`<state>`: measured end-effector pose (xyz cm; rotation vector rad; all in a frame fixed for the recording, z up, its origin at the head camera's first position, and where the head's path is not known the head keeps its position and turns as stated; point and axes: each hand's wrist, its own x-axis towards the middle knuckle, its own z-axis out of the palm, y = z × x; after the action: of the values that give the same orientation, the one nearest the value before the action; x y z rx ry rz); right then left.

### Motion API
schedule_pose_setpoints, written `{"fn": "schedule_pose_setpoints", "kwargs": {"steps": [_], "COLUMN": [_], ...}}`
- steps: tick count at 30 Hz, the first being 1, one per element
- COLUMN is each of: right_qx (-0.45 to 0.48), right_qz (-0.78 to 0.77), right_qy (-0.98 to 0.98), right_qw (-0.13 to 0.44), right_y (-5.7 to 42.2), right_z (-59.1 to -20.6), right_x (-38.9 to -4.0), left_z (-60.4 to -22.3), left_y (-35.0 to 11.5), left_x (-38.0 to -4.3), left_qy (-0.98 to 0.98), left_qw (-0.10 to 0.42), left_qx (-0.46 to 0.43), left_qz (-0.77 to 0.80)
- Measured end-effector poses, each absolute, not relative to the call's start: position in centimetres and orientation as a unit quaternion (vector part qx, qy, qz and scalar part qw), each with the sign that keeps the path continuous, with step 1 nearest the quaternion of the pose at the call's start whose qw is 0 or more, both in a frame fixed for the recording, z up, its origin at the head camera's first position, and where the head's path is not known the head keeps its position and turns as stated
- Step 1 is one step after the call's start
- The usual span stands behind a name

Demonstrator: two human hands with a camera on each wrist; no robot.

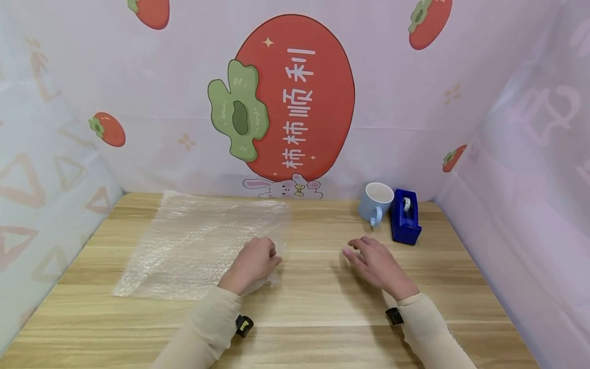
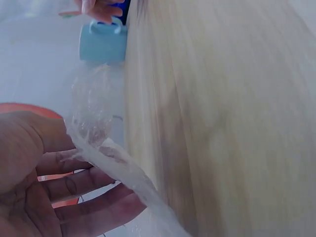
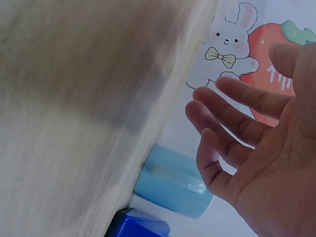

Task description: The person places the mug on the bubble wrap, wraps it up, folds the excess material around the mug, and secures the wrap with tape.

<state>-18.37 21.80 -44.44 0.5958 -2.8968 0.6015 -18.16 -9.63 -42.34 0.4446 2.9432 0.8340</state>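
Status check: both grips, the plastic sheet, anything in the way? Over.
Left grip holds plastic sheet near its right edge. Right grip empty, loosely bent. Sheet mostly spread over table; mug and tape dispenser sit off right, apart from it.

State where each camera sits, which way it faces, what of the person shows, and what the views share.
Head: on the person's head, facing forward and down over the tabletop; both sleeves, left hand and right hand show.
Left wrist: worn there, facing past the clear plastic sheet toward the mug; the left hand shows large, the right partly, at the top.
Right wrist: worn there, facing toward the mug, tape dispenser and printed rabbit; only the right hand shows.
Shared: all three show mug and right hand.
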Motion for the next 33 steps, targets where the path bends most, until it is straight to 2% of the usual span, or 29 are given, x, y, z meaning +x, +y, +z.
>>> {"fn": "schedule_pose_setpoints", "kwargs": {"steps": [15,33], "right_qx": [0.19,0.186], "right_qz": [0.195,0.201], "right_qy": [-0.962,-0.961], "right_qw": [0.027,0.027], "right_y": [21.5,21.7], "right_z": [-44.6,-44.5], "right_x": [-18.2,-18.2], "left_z": [-42.9,-42.8], "left_y": [-5.0,-1.1], "left_x": [-18.4,-18.7], "left_qy": [0.94,0.93], "left_qw": [0.022,0.054], "left_qx": [0.181,0.191], "left_qz": [0.289,0.31]}}
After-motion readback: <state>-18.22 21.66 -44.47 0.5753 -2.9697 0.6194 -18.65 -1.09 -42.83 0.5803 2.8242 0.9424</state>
